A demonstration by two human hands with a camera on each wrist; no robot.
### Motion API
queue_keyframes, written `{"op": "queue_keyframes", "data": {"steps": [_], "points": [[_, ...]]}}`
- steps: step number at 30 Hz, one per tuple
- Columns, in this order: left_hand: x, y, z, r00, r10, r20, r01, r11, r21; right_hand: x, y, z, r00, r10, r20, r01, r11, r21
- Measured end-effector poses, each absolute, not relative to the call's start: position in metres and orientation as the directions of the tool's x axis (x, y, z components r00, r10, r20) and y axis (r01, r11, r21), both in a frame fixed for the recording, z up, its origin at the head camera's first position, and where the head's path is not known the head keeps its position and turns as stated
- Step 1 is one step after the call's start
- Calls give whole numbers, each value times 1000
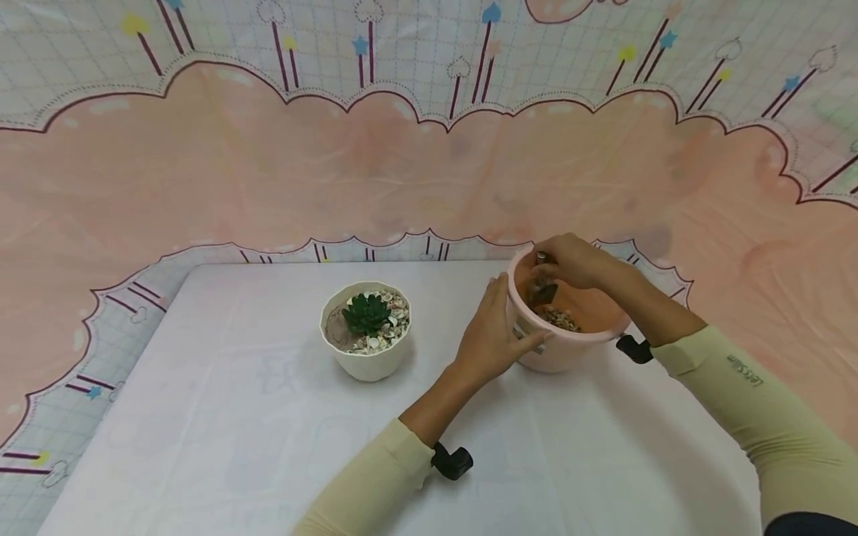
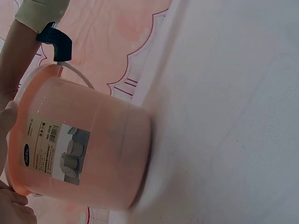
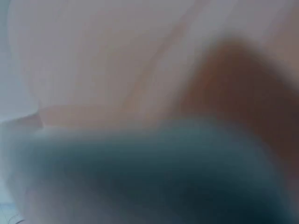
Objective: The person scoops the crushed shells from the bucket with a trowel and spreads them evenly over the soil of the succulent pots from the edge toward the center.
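At the right of the table stands a pink bucket (image 1: 556,361) with small mixed pebbles (image 1: 561,320) at its bottom. My left hand (image 1: 489,331) grips its left rim, with thumb and fingers spread along it. My right hand (image 1: 573,260) reaches over the far rim and holds a small trowel (image 1: 544,293), its dark blade pointing down inside the bucket near the pebbles. In the left wrist view, the bucket (image 2: 107,140) carries a printed label (image 2: 56,151), with parts of the left hand (image 2: 16,207) at its rim. The right wrist view is too blurred to show the fingers.
Left of the bucket, a white pot (image 1: 369,366) holds a green succulent (image 1: 366,314), white pebbles and a patch of bare soil-like surface. A white cloth covers the table (image 1: 255,432). Behind hangs a patterned pink curtain (image 1: 375,171).
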State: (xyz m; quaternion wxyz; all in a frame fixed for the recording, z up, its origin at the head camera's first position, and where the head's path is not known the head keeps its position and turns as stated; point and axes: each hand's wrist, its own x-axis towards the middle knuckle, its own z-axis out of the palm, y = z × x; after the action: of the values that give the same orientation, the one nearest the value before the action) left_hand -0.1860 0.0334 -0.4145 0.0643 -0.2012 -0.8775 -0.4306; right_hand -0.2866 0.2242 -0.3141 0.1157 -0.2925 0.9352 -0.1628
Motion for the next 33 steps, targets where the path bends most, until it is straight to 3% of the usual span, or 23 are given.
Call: {"op": "queue_keyframes", "data": {"steps": [9, 16, 33], "points": [[-184, 34, -417, -901, 301, 312, 431, 541, 722, -293, 245, -314, -808, -549, -212, -461, 814, -353], [-183, 34, -415, -899, 301, 317, 435, 542, 719, -295, 264, -309, -829, -515, -220, -362, 793, -490], [-184, 35, -414, -901, 281, 331, 434, 561, 705, -286, 287, -312, -877, -388, -284, -94, 716, -691]]}}
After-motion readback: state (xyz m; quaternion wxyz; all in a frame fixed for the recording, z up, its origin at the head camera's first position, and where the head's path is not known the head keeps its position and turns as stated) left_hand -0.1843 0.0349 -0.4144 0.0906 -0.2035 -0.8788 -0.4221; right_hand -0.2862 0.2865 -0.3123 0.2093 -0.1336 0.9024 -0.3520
